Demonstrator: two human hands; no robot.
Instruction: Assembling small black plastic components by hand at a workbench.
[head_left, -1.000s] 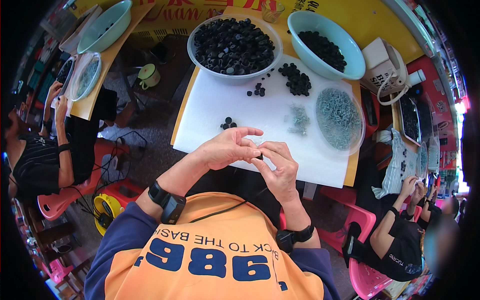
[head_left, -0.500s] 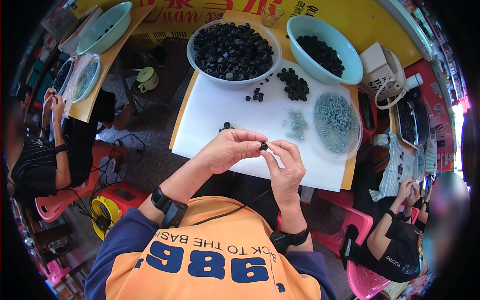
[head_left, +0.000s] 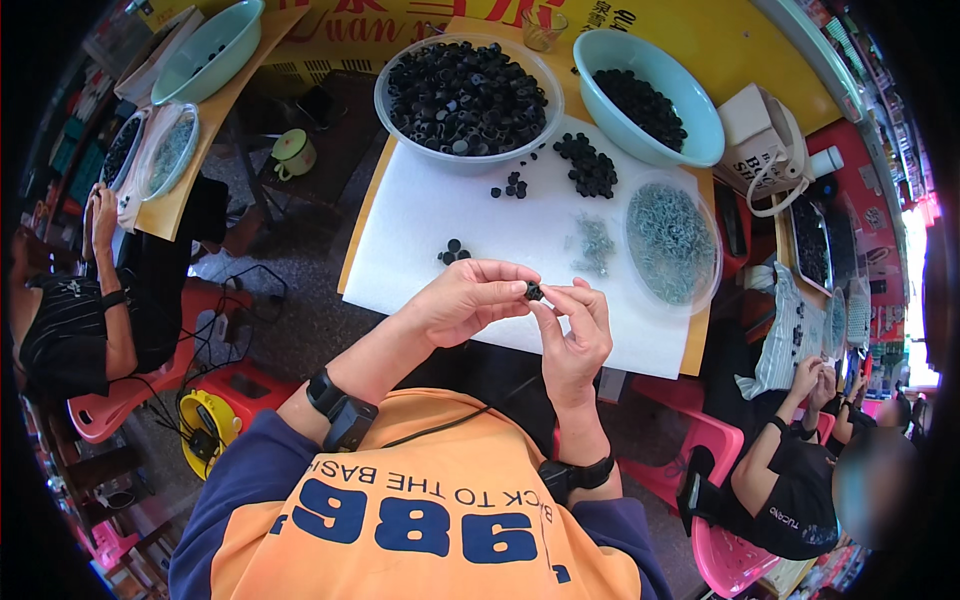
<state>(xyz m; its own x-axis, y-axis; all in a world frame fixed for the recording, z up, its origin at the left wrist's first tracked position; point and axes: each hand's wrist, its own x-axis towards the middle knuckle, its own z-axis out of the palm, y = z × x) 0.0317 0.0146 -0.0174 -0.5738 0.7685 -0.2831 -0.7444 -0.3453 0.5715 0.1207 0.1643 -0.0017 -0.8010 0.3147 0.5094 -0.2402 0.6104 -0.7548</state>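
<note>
Two-handed fingertip grip: L hand (head_left: 466, 302) & R hand (head_left: 578, 328) pinch 1 small blk part (head_left: 534, 291) over white sheet (head_left: 425, 215) nr desk (head_left: 699, 342) edge; tiny hold cd slip, part drops, poss. rolls amongst loose metal bits (head_left: 594, 245) beyond.

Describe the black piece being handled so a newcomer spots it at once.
Find the white-covered table. By its near edge, the left hand and right hand meet at one small black piece. Unlike the black clusters lying on that table, it is pinched between the hands.
</note>
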